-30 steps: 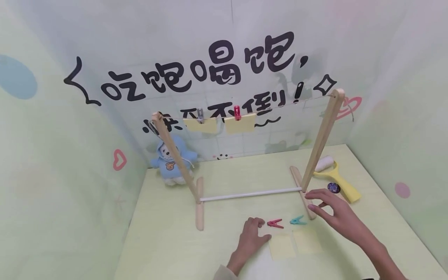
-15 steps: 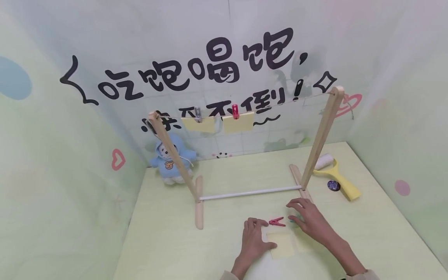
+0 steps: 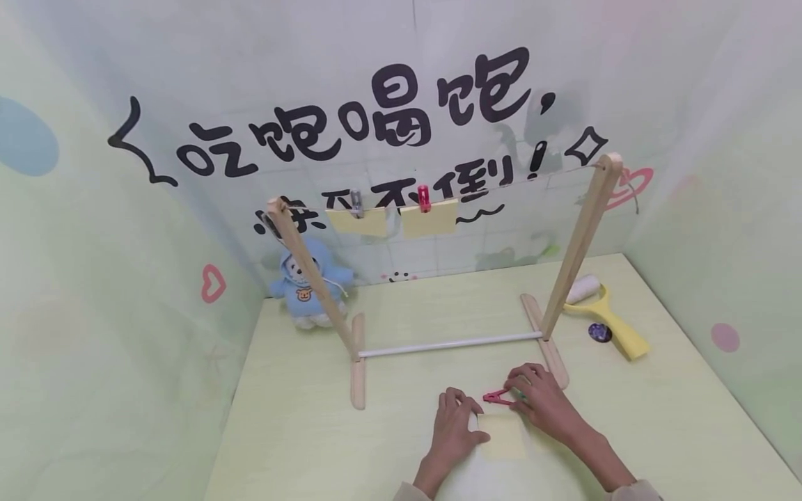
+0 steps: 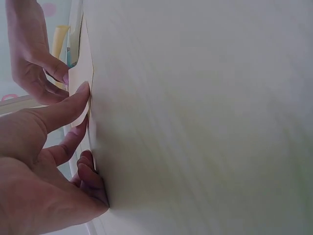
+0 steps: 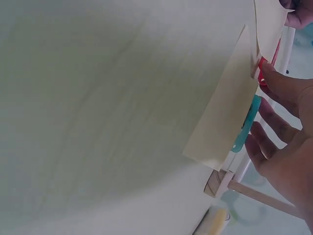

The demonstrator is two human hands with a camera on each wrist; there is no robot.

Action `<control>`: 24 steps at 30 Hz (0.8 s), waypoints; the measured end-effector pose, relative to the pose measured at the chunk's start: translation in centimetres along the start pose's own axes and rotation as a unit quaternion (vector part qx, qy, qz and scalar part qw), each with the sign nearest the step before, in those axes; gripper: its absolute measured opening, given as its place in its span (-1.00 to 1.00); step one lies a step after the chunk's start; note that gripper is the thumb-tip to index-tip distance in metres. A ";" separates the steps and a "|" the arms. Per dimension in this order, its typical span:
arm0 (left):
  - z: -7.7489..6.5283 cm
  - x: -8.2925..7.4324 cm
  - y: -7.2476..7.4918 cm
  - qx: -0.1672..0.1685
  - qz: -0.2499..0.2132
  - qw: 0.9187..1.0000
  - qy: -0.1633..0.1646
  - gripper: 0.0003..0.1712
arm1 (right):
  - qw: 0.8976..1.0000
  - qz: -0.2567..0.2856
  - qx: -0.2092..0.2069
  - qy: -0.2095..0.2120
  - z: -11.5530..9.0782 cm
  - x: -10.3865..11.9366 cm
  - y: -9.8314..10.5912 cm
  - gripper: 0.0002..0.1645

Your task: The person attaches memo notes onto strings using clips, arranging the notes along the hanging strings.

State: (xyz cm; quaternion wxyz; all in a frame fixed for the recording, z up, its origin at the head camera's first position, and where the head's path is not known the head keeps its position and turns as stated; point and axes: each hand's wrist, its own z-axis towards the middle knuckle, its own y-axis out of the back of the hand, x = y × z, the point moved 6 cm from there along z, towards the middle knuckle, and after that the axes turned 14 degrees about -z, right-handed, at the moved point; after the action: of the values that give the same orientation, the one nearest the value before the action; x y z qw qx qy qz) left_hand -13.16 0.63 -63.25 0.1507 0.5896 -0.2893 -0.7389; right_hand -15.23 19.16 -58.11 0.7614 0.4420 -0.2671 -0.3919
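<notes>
My left hand pinches the left edge of a pale yellow sticky note between thumb and index finger. In the left wrist view that note is tilted up off the table. To its right, my right hand holds a small red clothespin by its handle end, thumb against it; the clip lies just behind the note. Beneath the right hand's other fingers lies a teal clothespin, mostly hidden in the head view. A second yellow note lies on the table in front of it.
A wooden frame with a white bottom rod stands behind the hands. On its string, grey and red clips hold two yellow notes. A blue-hooded plush toy sits back left; a yellow-handled lint roller lies right.
My right hand has come left and down from beside the frame's right foot, past the teal clothespin, to the red one. The left hand has closed on the note's edge.
</notes>
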 end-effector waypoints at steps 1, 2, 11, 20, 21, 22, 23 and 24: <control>0.0 -0.2 0.2 0.000 -0.002 1.000 -0.001 -0.52 | 1.000 -0.001 -0.003 0.001 0.0 0.0 -0.1 -0.48; -0.1 -0.4 0.4 0.002 -0.007 1.000 -0.003 -0.53 | 1.000 -0.003 -0.005 0.003 -0.1 0.0 -0.1 -0.48; -0.3 -1.2 1.1 -0.003 0.004 1.000 -0.030 -0.56 | 1.000 -0.011 -0.014 0.006 -0.3 0.0 -0.5 -0.44; -0.3 -1.0 0.6 -0.024 0.019 0.997 -0.071 -0.67 | 1.000 0.013 -0.007 -0.019 0.2 -0.4 -0.1 -0.52; -0.3 -1.1 0.7 -0.026 0.023 0.997 -0.074 -0.69 | 0.999 0.021 -0.009 -0.023 0.2 -0.5 0.0 -0.54; -0.3 -1.3 0.8 -0.025 0.025 0.997 -0.074 -0.72 | 0.999 0.031 -0.011 -0.026 0.2 -0.6 0.0 -0.54; -0.3 -1.5 0.9 -0.023 0.027 0.997 -0.069 -0.74 | 0.998 0.045 -0.014 -0.032 0.3 -0.6 0.0 -0.54; -0.3 -1.8 1.1 -0.018 0.025 0.998 -0.060 -0.77 | 0.997 0.062 -0.016 -0.039 0.3 -0.7 0.1 -0.54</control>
State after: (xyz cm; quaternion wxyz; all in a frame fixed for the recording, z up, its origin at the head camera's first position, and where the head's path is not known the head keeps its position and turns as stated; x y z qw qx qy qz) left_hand -12.58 0.73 -61.22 0.1625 0.5340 -0.2993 -0.7739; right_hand -15.80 19.63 -57.98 0.7802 0.3970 -0.3167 -0.3653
